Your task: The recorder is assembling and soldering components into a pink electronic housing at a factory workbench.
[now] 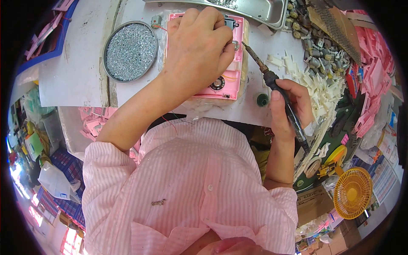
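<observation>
My right hand [293,106] grips a soldering iron [270,78] by its dark handle. The iron's tip points up and left, close to the right edge of a pink plastic casing [231,90]. Over the casing's upper part lies my left hand [197,49], with curled fingers; whatever they hold is hidden beneath them. A round black part [217,83], a yellow wire and small fittings show inside the casing. Just left of it, a small metal motor [156,21] with a red wire rests on the table. Padding wrapped in clear plastic lies under the casing.
A round metal dish [105,63] full of screws stands at the left. A steel tray [272,15] lies at the far edge. White plastic pieces [316,91], small motors [314,51] and pink parts [374,85] are heaped at the right. A small green pot [262,100] sits near the iron.
</observation>
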`<action>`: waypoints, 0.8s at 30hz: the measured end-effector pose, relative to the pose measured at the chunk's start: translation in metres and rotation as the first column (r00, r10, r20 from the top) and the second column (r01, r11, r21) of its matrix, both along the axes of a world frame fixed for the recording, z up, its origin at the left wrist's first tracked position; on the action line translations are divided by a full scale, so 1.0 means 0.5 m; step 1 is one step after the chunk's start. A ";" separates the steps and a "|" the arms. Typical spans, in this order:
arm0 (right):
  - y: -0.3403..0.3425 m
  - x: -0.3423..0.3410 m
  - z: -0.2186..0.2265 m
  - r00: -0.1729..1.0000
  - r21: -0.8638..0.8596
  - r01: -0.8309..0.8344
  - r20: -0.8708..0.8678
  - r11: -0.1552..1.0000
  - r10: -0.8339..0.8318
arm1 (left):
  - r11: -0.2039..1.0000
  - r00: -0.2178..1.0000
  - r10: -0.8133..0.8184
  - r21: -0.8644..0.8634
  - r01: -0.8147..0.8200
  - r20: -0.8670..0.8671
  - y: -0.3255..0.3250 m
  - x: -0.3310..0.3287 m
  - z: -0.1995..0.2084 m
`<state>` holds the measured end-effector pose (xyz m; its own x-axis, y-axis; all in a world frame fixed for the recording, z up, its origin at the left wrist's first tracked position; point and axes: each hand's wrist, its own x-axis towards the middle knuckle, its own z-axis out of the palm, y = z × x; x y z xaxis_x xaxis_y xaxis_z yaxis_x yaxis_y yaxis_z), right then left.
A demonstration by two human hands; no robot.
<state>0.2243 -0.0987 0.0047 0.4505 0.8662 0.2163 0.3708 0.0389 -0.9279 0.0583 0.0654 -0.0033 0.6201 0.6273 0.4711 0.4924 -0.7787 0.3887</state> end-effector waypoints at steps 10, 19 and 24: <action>0.009 -0.005 -0.011 1.000 0.036 0.000 0.002 0.999 0.000 | 0.992 0.994 -0.019 -0.123 0.005 -0.112 -0.005 0.006 0.047; 0.010 -0.008 -0.020 1.000 0.006 -0.006 -0.025 1.000 0.006 | 0.999 1.000 0.020 0.043 -0.021 0.023 -0.001 0.007 -0.011; -0.009 -0.010 -0.024 0.992 0.051 0.039 -0.118 0.998 -0.033 | 0.998 0.999 0.028 0.055 -0.030 0.038 -0.003 0.008 -0.010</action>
<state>0.2190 -0.1033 -0.0070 0.5063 0.8376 0.2053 0.2617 0.0777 -0.9620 0.0622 0.0640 -0.0083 0.5837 0.6170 0.5279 0.5008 -0.7853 0.3640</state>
